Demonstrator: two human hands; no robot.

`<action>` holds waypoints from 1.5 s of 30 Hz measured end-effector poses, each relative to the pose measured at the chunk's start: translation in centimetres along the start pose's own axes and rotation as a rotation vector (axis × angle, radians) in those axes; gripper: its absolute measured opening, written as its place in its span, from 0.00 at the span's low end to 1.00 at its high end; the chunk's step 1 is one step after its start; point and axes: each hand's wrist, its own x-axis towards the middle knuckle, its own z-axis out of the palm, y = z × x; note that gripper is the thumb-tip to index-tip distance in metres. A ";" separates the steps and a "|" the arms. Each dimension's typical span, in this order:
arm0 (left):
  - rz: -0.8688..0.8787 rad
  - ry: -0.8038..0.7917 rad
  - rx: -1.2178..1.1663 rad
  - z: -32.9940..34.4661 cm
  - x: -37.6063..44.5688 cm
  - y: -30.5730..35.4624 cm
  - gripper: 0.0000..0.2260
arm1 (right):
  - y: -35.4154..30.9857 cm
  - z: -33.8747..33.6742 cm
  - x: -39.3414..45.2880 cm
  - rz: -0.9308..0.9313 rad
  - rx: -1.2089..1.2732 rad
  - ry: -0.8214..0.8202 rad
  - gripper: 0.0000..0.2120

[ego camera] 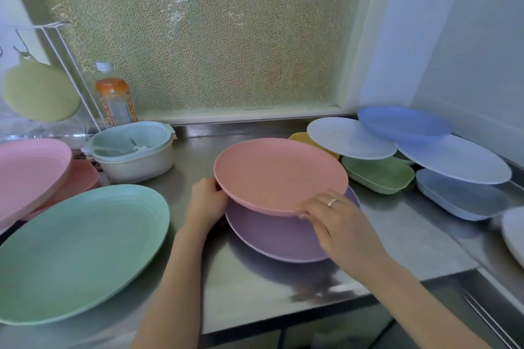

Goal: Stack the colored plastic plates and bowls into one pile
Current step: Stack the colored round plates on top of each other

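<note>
Head view: left hand (208, 201) and right hand (337, 224), each grip closed on the salmon plate (279, 176), hold it over the purple plate (272, 235) on the counter (397, 235). Pile barely begun; green plate (79, 252) and blue plates (453, 159) remain unstacked.

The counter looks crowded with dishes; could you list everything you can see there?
Salmon-pink plate: one, held tilted over the purple plate.
Purple plate: one, counter centre.
Green plate: one, near left.
Pink plates: at least two, far left, overlapping.
Blue plates: three, pale to mid blue, back right, overlapping.
Green bowl: one, under the blue plates.
Blue bowl: one, right.
Yellow dish: one, mostly hidden.
White pot: one, pale teal strainer inside, back left.
Bottle: one, orange label, by the window.
Left hand: grips the salmon-pink plate's rim.
Right hand: ringed, on its near rim.
</note>
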 end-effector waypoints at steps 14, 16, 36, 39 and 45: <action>-0.144 0.049 -0.390 0.5 -0.1 0.5 0.12 | -0.7 -2.3 -4.0 0.138 0.112 -0.276 0.18; -0.186 0.031 -0.562 0.7 -0.1 1.0 0.11 | -0.8 -2.1 -4.3 0.182 0.165 -0.269 0.14; -0.181 -0.092 -0.434 3.2 0.7 1.0 0.24 | 0.9 -1.4 -2.5 0.378 0.348 -0.346 0.08; -0.161 -0.093 -0.445 3.6 0.5 1.2 0.24 | 1.6 -1.3 -2.5 0.406 0.308 -0.323 0.09; -0.145 -0.076 -0.498 3.8 0.2 1.7 0.22 | 4.0 -1.6 -0.8 0.579 0.423 -0.056 0.08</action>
